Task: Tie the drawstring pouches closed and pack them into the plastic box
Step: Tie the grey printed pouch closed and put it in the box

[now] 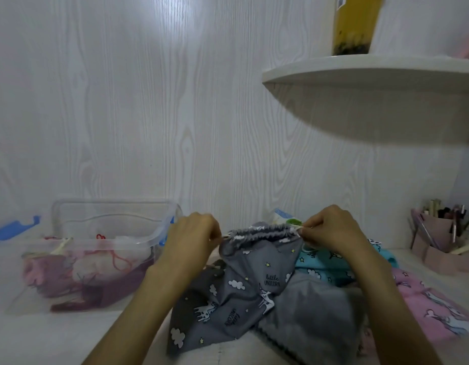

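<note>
Nearest the lens, at the bottom centre of the frame, the grey unicorn pouch [251,283] hangs from its gathered mouth, its lower corner spilling toward the camera over a plain grey plush piece [312,312]. The left hand [193,235], fingers curled, pinches the cord end at the left of the ruffled opening; the right hand [330,230] pinches the other end at the right, so the mouth is stretched between them in mid frame.

The step in hand looks like cinching. It would go best with both cords drawn outward evenly until the ruffle closes fully, keeping tension while the ends are crossed into a knot, so the gather does not slacken.

At the lower left stands the plastic box [107,214], open, with pink and purple pouches [78,277] already inside; a blue lid [12,229] lies at its left. Right of the hands, a turquoise pouch [322,264] and a pink pouch [433,309] wait on the table [57,335]. A pen holder [438,241] sits at the far right, and a shelf [372,75] overhangs at the upper right. The path to the box appears unobstructed.
</note>
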`<action>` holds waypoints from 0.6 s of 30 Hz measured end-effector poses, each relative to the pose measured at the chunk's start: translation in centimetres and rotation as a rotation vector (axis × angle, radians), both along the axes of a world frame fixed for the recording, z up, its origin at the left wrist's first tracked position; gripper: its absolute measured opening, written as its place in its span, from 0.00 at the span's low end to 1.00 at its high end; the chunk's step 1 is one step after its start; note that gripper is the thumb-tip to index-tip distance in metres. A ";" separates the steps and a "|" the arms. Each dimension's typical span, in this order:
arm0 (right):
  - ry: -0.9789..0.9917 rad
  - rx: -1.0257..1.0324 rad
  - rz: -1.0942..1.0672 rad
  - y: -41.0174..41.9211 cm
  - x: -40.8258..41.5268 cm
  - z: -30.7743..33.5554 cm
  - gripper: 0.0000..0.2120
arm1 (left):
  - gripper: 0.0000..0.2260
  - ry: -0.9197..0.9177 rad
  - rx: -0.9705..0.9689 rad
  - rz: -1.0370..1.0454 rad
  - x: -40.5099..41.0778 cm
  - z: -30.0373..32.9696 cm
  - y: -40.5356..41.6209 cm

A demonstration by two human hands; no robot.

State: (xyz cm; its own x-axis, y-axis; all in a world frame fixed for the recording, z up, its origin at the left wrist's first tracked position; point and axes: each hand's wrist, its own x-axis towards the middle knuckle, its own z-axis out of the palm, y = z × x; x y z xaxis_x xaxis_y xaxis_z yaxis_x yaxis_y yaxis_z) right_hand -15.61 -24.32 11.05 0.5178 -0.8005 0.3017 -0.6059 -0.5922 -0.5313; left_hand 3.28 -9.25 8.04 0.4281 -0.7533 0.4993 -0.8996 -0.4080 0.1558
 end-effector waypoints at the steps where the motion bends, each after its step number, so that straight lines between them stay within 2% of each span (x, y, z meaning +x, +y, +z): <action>1: -0.019 -0.021 -0.018 -0.2 -0.2 -0.1 0.04 | 0.07 -0.029 -0.057 0.037 -0.1 0.1 0.1; 4: -0.049 0.057 0.034 -0.5 -0.4 0.3 0.07 | 0.09 0.088 -0.103 -0.011 0.0 0.6 0.2; 6: -0.158 0.282 0.195 0.1 -0.4 0.7 0.10 | 0.14 0.414 -0.124 -0.123 -0.1 1.4 0.1; 8: -0.259 0.453 0.331 0.5 -0.6 1.0 0.15 | 0.16 0.874 -0.216 -0.177 -0.5 2.2 0.2; 9: -0.330 0.507 0.365 0.5 -0.7 1.1 0.16 | 0.15 1.041 -0.290 -0.181 -0.7 2.5 0.2; 10: -0.431 0.555 0.377 0.3 -0.8 1.2 0.16 | 0.14 1.124 -0.377 -0.181 -0.6 2.7 0.3; 11: -0.544 0.592 0.352 -0.1 -0.9 1.2 0.16 | 0.14 1.135 -0.469 -0.180 -0.6 2.9 0.4; 14: -0.818 0.575 0.084 -1.8 -1.6 0.9 0.15 | 0.16 0.967 -0.737 -0.159 0.1 3.4 1.1; 16: -0.878 0.519 -0.038 -2.4 -1.9 0.6 0.16 | 0.16 0.935 -0.825 -0.162 0.4 3.6 1.3; 18: -0.880 0.427 -0.069 -2.2 -1.7 0.5 0.17 | 0.16 0.885 -0.837 -0.186 0.4 3.2 1.2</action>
State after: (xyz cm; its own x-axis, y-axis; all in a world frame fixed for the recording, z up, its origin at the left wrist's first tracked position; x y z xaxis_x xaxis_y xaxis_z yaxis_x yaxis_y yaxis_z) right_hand -17.29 -26.50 11.54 0.1943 -0.9522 0.2355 0.0834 -0.2232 -0.9712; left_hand 3.72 -8.09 11.23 0.7844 -0.4268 0.4500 -0.3850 0.2338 0.8928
